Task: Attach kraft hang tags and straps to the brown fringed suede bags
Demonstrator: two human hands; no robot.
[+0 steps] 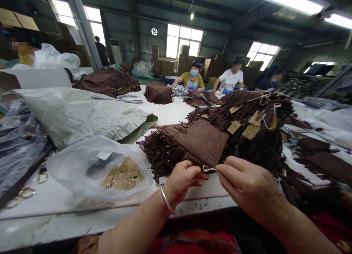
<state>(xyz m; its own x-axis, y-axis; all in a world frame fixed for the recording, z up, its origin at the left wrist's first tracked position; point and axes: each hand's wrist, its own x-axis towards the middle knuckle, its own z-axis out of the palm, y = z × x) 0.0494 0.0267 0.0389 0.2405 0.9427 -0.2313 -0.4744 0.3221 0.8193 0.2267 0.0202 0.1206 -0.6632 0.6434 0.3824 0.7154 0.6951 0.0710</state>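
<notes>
The fringed brown bag [192,145] lies flat at the near edge of the white table [170,112], its fringe spread toward the left. The left hand [180,180] comes in from below, wrist bent, a silver bangle [166,199] on it, thumb and fingers pinched on the bag's near corner. The right hand [247,186] reaches in from the right, palm down, fingertips nipped on a small metal ring [206,169] at that same corner. Just left sits a clear plastic sack of paper tags [123,175]. Behind the bag rises a heap of tagged bags [253,118].
</notes>
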